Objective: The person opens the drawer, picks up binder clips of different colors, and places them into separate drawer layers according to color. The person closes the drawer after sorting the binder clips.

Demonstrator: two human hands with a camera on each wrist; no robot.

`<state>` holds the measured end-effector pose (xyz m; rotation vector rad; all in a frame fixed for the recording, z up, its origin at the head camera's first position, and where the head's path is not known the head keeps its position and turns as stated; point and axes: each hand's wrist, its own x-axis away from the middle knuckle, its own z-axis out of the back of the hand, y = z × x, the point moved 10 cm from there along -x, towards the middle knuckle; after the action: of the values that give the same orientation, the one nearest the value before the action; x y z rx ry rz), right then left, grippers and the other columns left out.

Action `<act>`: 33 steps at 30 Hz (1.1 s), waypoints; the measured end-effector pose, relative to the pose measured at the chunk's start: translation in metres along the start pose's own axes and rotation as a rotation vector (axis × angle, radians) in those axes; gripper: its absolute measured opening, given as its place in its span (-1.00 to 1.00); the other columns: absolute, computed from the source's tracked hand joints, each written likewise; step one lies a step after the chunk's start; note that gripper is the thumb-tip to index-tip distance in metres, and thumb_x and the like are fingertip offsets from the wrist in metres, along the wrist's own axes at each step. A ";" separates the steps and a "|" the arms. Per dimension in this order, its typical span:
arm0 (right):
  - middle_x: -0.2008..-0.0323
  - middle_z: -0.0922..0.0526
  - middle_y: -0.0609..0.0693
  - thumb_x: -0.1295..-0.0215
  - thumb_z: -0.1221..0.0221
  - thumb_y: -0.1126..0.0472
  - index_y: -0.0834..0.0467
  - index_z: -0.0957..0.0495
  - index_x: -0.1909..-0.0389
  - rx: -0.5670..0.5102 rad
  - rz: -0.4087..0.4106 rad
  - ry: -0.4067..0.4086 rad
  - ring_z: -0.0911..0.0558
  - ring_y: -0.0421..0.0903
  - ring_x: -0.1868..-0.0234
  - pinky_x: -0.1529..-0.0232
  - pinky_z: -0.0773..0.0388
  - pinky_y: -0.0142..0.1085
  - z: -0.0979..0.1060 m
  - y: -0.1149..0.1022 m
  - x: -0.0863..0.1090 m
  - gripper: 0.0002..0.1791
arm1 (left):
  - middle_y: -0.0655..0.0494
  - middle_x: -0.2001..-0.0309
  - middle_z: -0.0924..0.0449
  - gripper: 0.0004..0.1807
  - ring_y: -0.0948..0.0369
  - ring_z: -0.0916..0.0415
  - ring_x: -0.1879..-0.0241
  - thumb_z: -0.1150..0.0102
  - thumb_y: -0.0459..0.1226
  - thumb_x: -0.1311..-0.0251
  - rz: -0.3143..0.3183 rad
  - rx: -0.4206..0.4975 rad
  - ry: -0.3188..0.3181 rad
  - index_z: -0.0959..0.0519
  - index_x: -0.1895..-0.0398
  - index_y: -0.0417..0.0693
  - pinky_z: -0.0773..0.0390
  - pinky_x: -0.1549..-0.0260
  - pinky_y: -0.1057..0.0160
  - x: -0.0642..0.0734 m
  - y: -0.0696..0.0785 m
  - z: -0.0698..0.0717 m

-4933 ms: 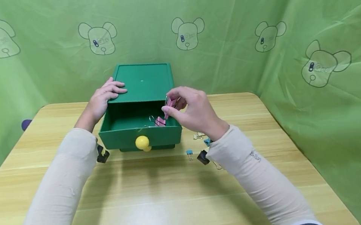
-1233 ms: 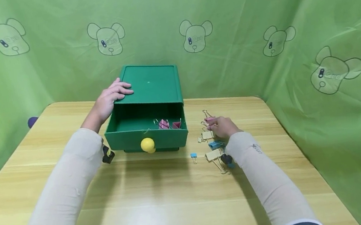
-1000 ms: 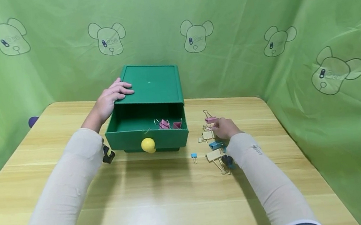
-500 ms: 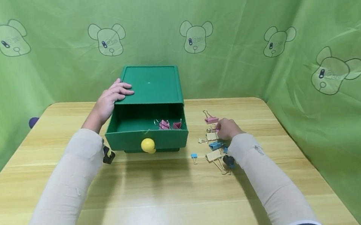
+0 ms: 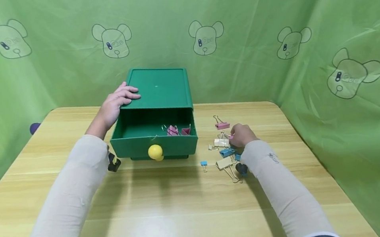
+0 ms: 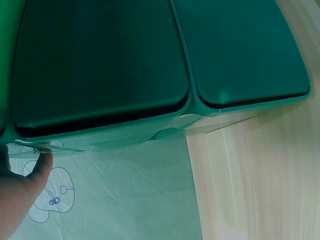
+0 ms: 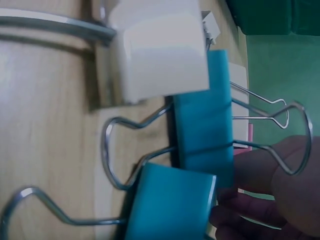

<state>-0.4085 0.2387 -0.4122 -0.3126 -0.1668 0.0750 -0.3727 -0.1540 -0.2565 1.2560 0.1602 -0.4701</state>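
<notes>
In the head view my left hand rests on the left front edge of a green drawer box, fingers spread over its top. Its drawer is pulled out, and pink binder clips lie inside at the right. On the table to the right, my right hand pinches a pink binder clip, mostly hidden by the fingers. A white binder clip lies right beside it. Another pink clip lies just behind. Blue clips sit close to the hand in the right wrist view.
A cream clip, a small blue clip and a tiny cream clip lie nearer the front. Yellow knobs stick out from the drawer fronts. Green curtains stand behind and beside the wooden table.
Since the oldest frame, a pink clip has gone from my right hand into the drawer. That hand has moved right, down to the clips on the table, shifting the white one slightly. My left hand stays put.
</notes>
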 end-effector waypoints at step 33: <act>0.18 -0.58 0.22 -0.31 -0.17 0.06 0.34 -0.41 -0.15 -0.203 -0.013 0.126 -0.57 0.12 0.17 0.11 -0.54 -0.05 0.031 -0.008 0.024 -0.47 | -0.20 -0.31 -0.32 -0.61 0.17 0.28 -0.50 0.28 -0.43 -0.38 0.016 0.009 -0.006 -0.53 -0.05 -0.45 0.29 -0.42 0.11 0.002 0.001 -0.002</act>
<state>-0.3896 0.2424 -0.3772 -0.5172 -0.0513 0.0255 -0.3701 -0.1519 -0.2568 1.2639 0.1431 -0.4614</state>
